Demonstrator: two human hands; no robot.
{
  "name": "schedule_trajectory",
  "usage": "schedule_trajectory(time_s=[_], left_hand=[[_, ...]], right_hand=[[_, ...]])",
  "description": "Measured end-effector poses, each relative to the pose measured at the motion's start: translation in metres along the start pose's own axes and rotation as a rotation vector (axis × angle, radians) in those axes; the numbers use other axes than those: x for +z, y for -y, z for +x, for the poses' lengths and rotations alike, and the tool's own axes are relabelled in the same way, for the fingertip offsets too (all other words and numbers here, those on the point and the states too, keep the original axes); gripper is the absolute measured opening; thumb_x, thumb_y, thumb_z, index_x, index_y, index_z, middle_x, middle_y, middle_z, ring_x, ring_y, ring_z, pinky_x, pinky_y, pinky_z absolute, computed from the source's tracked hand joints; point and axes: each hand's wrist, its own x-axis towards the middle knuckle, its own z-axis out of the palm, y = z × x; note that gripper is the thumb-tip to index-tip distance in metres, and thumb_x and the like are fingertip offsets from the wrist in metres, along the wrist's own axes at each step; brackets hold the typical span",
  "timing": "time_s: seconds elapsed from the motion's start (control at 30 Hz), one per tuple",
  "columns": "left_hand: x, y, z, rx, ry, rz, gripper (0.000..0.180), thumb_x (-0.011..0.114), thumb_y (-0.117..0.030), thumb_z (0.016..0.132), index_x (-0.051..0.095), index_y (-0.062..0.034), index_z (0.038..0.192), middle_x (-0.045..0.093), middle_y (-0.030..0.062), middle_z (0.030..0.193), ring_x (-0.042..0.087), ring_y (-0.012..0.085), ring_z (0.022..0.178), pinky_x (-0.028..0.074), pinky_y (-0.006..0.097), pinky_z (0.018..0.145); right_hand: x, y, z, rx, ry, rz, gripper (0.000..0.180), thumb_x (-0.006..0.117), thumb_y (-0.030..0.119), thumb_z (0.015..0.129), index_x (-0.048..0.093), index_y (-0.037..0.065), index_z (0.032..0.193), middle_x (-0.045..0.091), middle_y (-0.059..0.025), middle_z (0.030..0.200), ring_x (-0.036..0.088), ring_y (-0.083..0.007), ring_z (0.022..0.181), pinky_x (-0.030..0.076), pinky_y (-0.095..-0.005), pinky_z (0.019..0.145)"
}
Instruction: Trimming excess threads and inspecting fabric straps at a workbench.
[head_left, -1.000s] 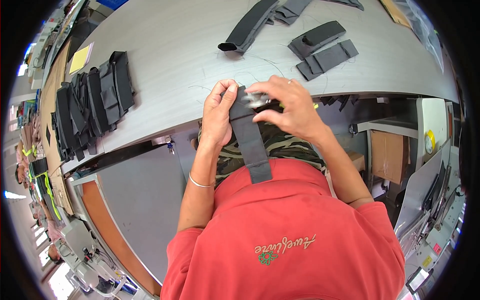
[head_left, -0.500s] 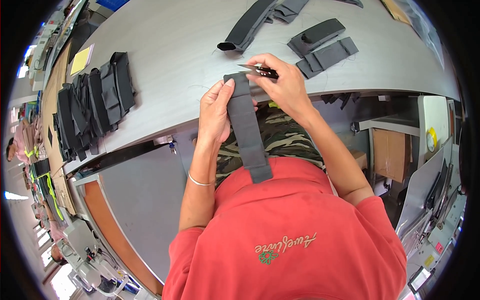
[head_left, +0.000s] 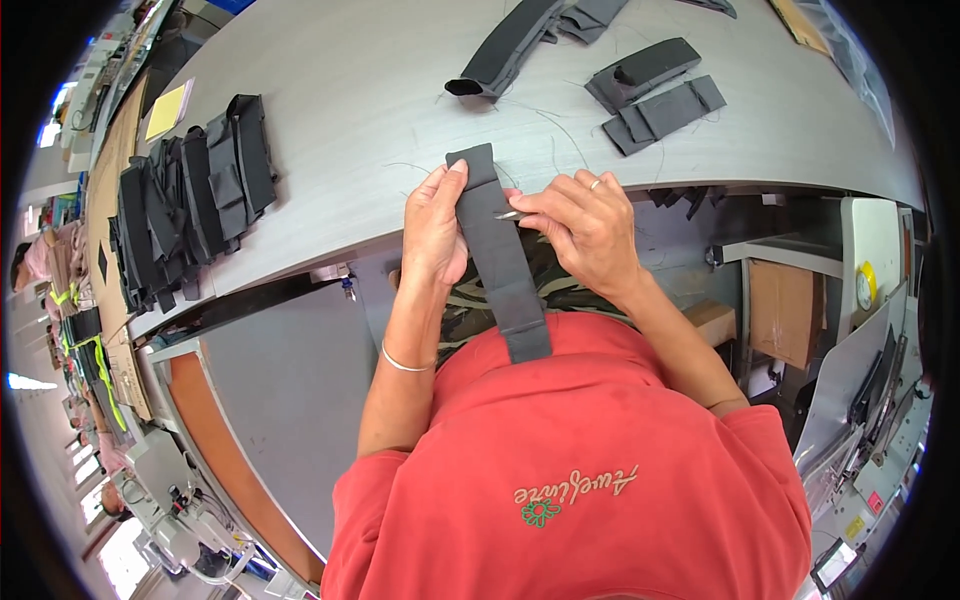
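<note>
A long black fabric strap (head_left: pixel 500 255) runs from the grey table's edge down onto my red shirt. My left hand (head_left: pixel 432 225) grips the strap's upper part, thumb near its top end. My right hand (head_left: pixel 585 228) holds a small metal cutting tool (head_left: pixel 510 214) whose tip touches the strap's right edge. Both hands sit just in front of the near edge of the grey table (head_left: pixel 360 90).
A stack of black fabric pieces (head_left: pixel 190 195) lies at the table's left, with a yellow pad (head_left: pixel 167 108) beyond it. More black pieces (head_left: pixel 655 95) and a long black sleeve (head_left: pixel 505 50) lie farther back. Loose threads are scattered on the tabletop. A sewing machine (head_left: pixel 175 500) stands at lower left.
The strap has shifted a little lower and straighter. My right hand has moved from the strap's top end down to its right edge, carrying the small tool.
</note>
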Motion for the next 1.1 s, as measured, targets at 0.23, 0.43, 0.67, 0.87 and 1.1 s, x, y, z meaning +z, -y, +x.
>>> schedule_trajectory(time_s=[0.23,0.43,0.67,0.87,1.1], left_hand=[[-0.004,-0.003,-0.008,-0.048,0.008,0.004,0.025,0.052,-0.022,0.096,0.054,0.0028,0.1,0.065,0.0152,0.086,0.067,0.0253,0.073,0.058,0.035,0.065],[0.012,-0.002,-0.01,0.015,-0.071,0.033,0.022,0.055,-0.022,0.096,0.057,-0.0004,0.093,0.063,0.0072,0.081,0.06,0.0146,0.064,0.051,0.027,0.057],[0.006,-0.01,-0.013,0.307,-0.102,0.682,0.04,0.062,-0.022,0.092,0.041,-0.0055,0.063,0.035,-0.0083,0.062,0.028,0.003,0.059,0.021,0.024,0.047],[-0.001,-0.016,-0.022,0.323,-0.047,0.776,0.035,0.063,-0.02,0.09,0.046,-0.0031,0.065,0.037,-0.0083,0.061,0.032,0.0027,0.06,0.026,0.024,0.048],[0.01,-0.019,-0.011,0.118,0.005,0.489,0.025,0.063,-0.022,0.091,0.06,-0.0038,0.074,0.051,-0.0073,0.068,0.04,0.0013,0.06,0.032,0.022,0.049]], right_hand=[[-0.008,0.001,0.001,0.237,0.033,0.231,0.019,0.073,0.018,0.075,0.068,0.015,0.094,0.065,0.0007,0.086,0.057,-0.0193,0.069,0.039,-0.0307,0.064],[-0.004,0.013,0.009,0.523,0.137,0.566,0.032,0.079,0.007,0.071,0.063,0.006,0.098,0.06,0.0004,0.077,0.052,-0.0091,0.071,0.045,-0.0244,0.066],[-0.007,0.014,0.008,0.334,0.098,0.425,0.014,0.062,0.002,0.07,0.058,0.006,0.083,0.06,-0.0107,0.074,0.058,-0.033,0.067,0.045,-0.0398,0.059],[-0.006,0.028,0.001,0.296,0.076,0.574,0.015,0.056,-0.003,0.069,0.054,0.006,0.082,0.057,-0.0118,0.072,0.058,-0.035,0.068,0.043,-0.0419,0.059],[-0.016,0.035,0.02,0.18,-0.006,0.482,0.014,0.056,-0.001,0.07,0.052,0.006,0.081,0.055,-0.0098,0.072,0.055,-0.033,0.065,0.04,-0.0397,0.058]])
